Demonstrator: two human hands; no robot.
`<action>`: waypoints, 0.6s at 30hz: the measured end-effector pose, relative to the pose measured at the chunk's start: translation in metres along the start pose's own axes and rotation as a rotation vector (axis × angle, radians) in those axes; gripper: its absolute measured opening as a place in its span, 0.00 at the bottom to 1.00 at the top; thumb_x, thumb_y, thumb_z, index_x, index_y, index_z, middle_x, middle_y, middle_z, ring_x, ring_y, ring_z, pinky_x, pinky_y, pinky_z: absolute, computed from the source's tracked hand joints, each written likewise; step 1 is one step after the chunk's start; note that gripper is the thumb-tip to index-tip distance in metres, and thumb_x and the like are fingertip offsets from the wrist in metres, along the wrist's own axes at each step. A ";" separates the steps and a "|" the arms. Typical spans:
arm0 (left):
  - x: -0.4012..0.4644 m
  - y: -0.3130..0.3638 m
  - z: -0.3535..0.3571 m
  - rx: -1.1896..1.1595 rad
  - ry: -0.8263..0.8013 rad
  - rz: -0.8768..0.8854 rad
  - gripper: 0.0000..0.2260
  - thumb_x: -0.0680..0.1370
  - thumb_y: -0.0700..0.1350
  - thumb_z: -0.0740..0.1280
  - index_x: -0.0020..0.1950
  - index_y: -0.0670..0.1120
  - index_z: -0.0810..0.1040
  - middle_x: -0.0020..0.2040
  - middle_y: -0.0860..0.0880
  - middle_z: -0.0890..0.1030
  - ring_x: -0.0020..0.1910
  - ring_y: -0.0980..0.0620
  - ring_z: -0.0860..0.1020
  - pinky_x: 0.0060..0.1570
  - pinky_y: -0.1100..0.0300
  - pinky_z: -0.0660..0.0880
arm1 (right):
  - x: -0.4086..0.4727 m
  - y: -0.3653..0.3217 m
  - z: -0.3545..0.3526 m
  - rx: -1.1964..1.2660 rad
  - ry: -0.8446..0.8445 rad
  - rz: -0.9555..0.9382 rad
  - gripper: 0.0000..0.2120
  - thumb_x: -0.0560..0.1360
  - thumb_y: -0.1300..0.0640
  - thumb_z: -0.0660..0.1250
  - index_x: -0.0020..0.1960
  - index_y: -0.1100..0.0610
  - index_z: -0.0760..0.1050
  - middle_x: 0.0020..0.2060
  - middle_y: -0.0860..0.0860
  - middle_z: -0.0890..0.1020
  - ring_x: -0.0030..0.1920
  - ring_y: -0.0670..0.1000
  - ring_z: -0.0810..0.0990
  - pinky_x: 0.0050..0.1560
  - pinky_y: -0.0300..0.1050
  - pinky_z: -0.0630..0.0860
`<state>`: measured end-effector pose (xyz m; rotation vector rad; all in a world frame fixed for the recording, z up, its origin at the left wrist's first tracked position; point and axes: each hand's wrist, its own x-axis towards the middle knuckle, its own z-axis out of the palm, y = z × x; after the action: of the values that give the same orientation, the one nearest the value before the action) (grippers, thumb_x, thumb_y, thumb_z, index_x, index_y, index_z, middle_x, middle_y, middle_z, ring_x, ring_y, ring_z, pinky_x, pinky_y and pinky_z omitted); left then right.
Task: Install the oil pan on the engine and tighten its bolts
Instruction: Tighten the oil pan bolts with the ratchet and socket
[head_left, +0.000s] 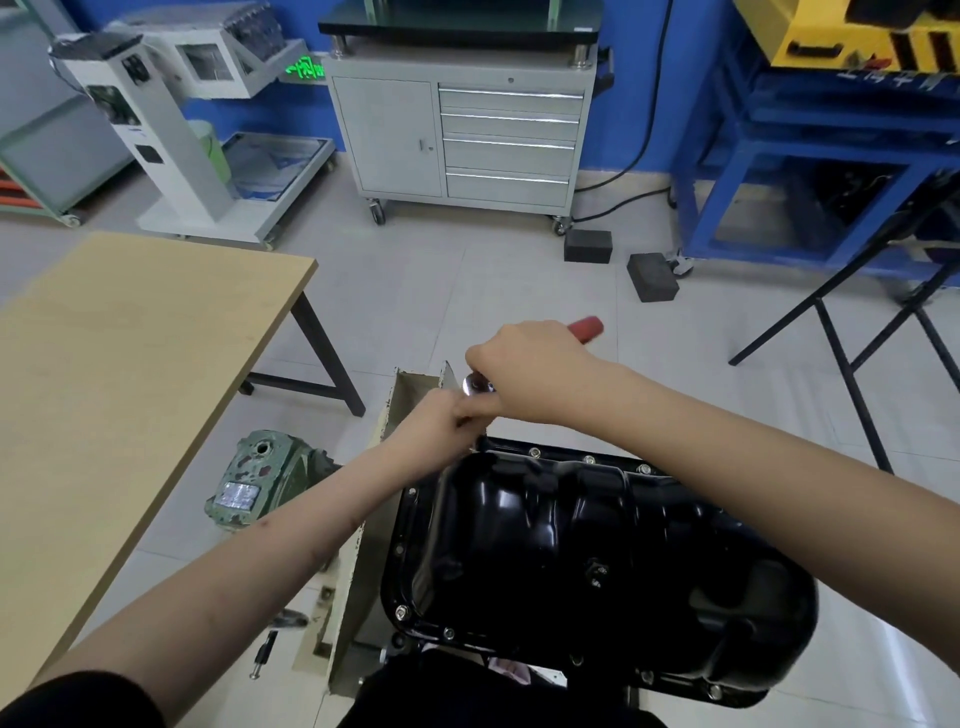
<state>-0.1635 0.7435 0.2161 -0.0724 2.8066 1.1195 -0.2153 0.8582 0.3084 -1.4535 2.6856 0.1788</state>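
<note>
The glossy black oil pan (597, 551) lies on the engine at lower centre, with several bolts (588, 459) along its flange. My right hand (524, 364) grips a ratchet wrench by its red handle (587, 328); the chrome head (475, 385) sits over the pan's far left corner. My left hand (441, 415) is curled around the socket part just below the ratchet head. The bolt under the tool is hidden by my hands.
A beige engine stand plate (363, 561) rises left of the pan, with a green gearbox (260, 478) beside it. A wooden table (130, 364) fills the left. A grey drawer cabinet (462, 130), black blocks (652, 278) and a blue frame (810, 156) stand beyond.
</note>
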 end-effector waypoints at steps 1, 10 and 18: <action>0.001 0.001 0.000 -0.009 -0.009 0.005 0.15 0.75 0.44 0.55 0.30 0.38 0.67 0.28 0.43 0.63 0.31 0.49 0.60 0.30 0.59 0.58 | 0.000 0.000 0.000 0.013 0.002 0.018 0.18 0.75 0.42 0.59 0.51 0.56 0.75 0.46 0.54 0.79 0.41 0.54 0.73 0.31 0.42 0.60; 0.000 0.008 -0.003 0.010 -0.066 0.110 0.11 0.79 0.41 0.59 0.37 0.42 0.68 0.28 0.52 0.64 0.27 0.58 0.62 0.31 0.71 0.65 | -0.005 0.010 -0.006 0.154 -0.135 -0.172 0.17 0.74 0.57 0.65 0.62 0.50 0.72 0.51 0.51 0.75 0.54 0.52 0.73 0.45 0.46 0.71; 0.004 -0.005 0.005 0.045 0.161 -0.012 0.20 0.75 0.41 0.62 0.27 0.48 0.56 0.22 0.53 0.61 0.24 0.56 0.58 0.23 0.67 0.61 | -0.002 -0.001 0.003 0.053 0.021 0.067 0.19 0.74 0.40 0.59 0.49 0.56 0.74 0.36 0.51 0.72 0.40 0.55 0.73 0.29 0.42 0.57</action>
<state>-0.1663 0.7430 0.2089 -0.1826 2.9658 1.0932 -0.2131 0.8595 0.3060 -1.3591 2.7355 0.0958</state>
